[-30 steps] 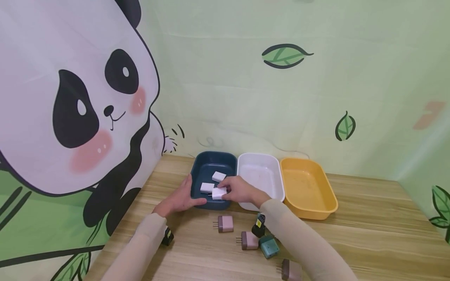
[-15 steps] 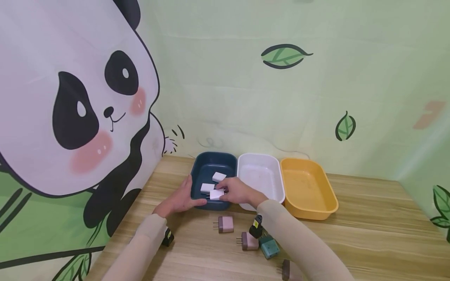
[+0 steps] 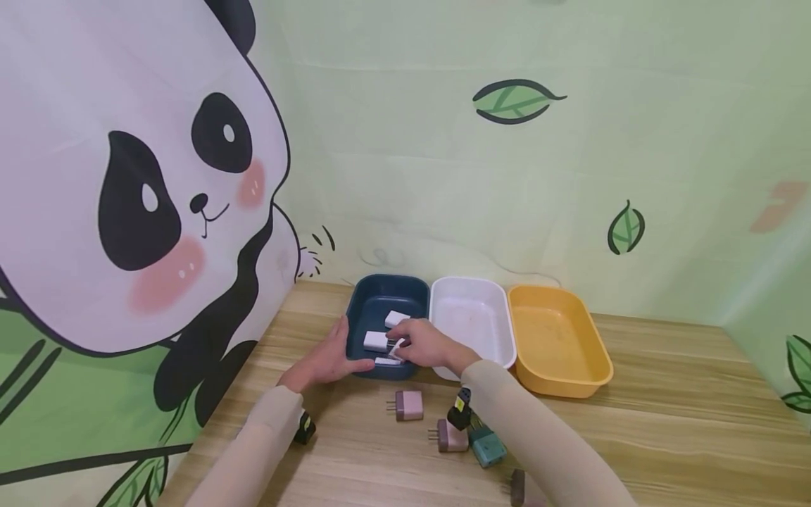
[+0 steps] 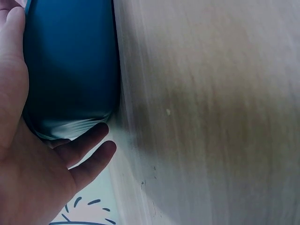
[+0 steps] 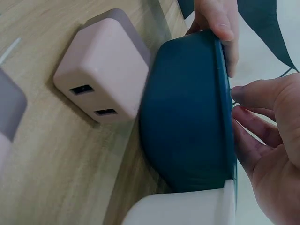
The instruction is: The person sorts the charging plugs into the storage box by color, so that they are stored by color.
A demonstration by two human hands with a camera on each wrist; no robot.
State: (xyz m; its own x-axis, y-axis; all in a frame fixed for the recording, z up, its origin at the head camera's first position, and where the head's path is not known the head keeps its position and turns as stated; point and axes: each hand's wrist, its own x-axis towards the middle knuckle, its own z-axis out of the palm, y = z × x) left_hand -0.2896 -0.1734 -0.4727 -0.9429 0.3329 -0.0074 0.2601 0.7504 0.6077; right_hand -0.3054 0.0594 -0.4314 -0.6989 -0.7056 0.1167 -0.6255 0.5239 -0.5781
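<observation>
In the head view, my left hand rests against the left side of the dark blue tray, with the thumb along its front rim. Its fingers lie fairly straight beside the tray wall in the left wrist view. My right hand reaches into this tray and pinches a tilted white charger at its fingertips. Below it, by the front wall, lies another white piece, mostly hidden. Two more white chargers, one in the middle and one farther back, sit inside. The right wrist view hides the fingertips' grip behind the rim.
A white tray and a yellow tray stand right of the blue one. In front lie pink chargers, one near the blue tray and one further right, a teal charger and another charger partly under the sleeve.
The white charger at my right fingertips has gone from lying flat to tilted, and a white piece now shows below it at the front wall. My left hand stays against the tray.
</observation>
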